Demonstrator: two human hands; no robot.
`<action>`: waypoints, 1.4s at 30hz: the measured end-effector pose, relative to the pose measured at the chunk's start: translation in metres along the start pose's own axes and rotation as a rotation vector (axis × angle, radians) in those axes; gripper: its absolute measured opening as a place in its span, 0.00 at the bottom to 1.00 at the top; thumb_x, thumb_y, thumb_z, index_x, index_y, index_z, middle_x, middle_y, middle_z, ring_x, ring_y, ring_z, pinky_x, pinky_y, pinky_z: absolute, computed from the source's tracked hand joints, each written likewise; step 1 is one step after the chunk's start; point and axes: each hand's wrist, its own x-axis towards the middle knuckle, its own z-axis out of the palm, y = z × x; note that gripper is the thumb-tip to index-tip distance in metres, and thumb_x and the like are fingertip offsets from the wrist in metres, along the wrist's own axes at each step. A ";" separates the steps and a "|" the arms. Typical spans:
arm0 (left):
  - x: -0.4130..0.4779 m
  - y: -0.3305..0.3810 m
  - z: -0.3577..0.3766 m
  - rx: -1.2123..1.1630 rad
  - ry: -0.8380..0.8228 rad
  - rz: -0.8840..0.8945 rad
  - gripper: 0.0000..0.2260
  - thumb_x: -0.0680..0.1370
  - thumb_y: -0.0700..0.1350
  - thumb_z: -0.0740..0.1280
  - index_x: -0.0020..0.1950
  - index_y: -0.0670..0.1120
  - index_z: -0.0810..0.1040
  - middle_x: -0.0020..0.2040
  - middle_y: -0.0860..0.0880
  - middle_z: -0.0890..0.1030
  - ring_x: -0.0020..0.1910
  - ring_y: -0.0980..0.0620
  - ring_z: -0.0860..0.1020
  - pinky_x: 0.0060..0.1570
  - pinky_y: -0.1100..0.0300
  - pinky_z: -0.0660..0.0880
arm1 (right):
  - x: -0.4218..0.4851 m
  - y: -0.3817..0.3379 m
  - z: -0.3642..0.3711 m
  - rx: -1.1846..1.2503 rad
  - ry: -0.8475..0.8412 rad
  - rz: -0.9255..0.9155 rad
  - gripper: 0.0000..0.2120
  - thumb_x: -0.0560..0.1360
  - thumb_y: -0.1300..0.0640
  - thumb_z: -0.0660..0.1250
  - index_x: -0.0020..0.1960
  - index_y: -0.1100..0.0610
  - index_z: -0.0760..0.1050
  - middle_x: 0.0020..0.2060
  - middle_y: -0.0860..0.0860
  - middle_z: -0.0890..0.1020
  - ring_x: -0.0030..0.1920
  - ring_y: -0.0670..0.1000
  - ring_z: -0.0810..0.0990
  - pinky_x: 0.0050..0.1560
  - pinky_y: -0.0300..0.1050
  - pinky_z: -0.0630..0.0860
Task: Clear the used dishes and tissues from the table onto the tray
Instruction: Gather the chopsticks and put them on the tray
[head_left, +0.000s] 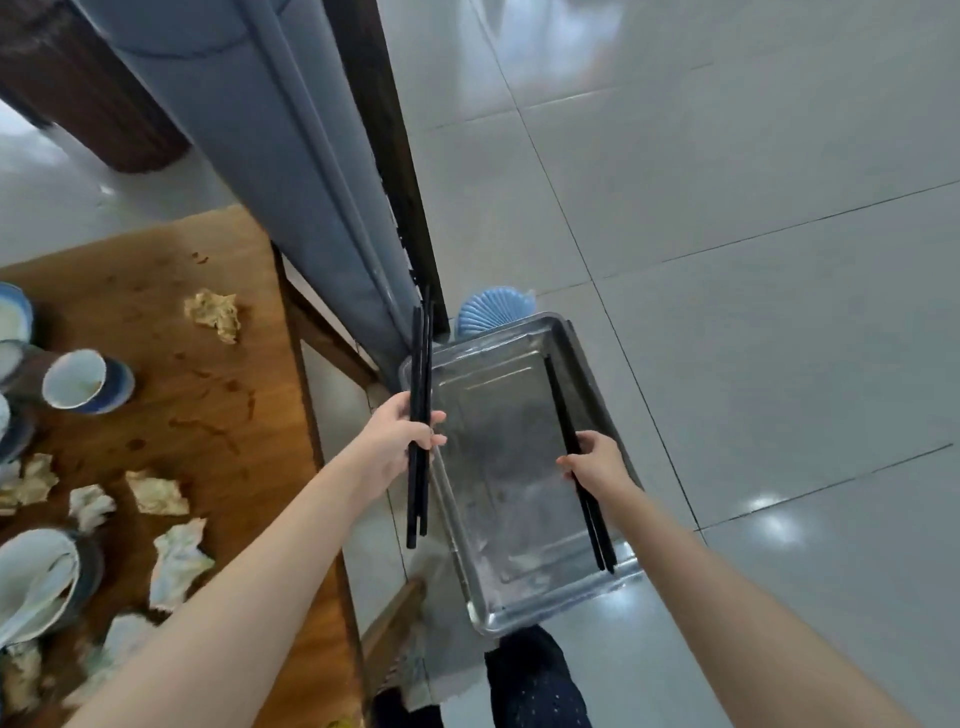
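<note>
One steel tray (498, 441) sits low beside the table (208, 415), and over it the left grip (400, 441) curls round a bundle of at least three black chopsticks (420, 358) while the right grip (595, 465) pinches a pair of chopsticks (558, 395) along the tray's right edge, with about seven crumpled tissues (213, 314) and at least four bowls (85, 382) on the table.

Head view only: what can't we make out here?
All head view.
Bowls at the left edge: cut off by the frame.
Blue ribbed object: mostly hidden by the far rim of the tray.
Left chopsticks, in the left hand: count unclear, sticks overlap.
Right chopsticks, in the right hand: touching tray or hovering, cannot tell.
</note>
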 end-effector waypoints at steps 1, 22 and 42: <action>0.010 -0.003 0.006 -0.010 0.007 -0.008 0.28 0.72 0.22 0.56 0.68 0.42 0.68 0.49 0.46 0.79 0.39 0.49 0.81 0.41 0.56 0.75 | 0.014 0.004 -0.003 -0.023 -0.001 -0.005 0.13 0.72 0.72 0.66 0.55 0.62 0.75 0.41 0.54 0.78 0.33 0.49 0.76 0.27 0.35 0.73; 0.140 -0.059 0.053 -0.093 0.015 -0.076 0.26 0.71 0.24 0.58 0.61 0.49 0.72 0.50 0.47 0.79 0.37 0.53 0.83 0.37 0.58 0.76 | 0.167 0.086 0.002 -0.561 0.182 -0.057 0.18 0.73 0.72 0.60 0.60 0.61 0.72 0.51 0.58 0.79 0.49 0.59 0.78 0.42 0.48 0.75; 0.130 -0.077 0.121 -0.053 0.019 -0.210 0.17 0.74 0.29 0.61 0.58 0.47 0.72 0.51 0.47 0.79 0.41 0.49 0.80 0.42 0.56 0.74 | 0.097 0.064 -0.058 -0.597 0.134 -0.424 0.18 0.76 0.65 0.61 0.64 0.56 0.71 0.58 0.51 0.76 0.57 0.51 0.75 0.49 0.38 0.69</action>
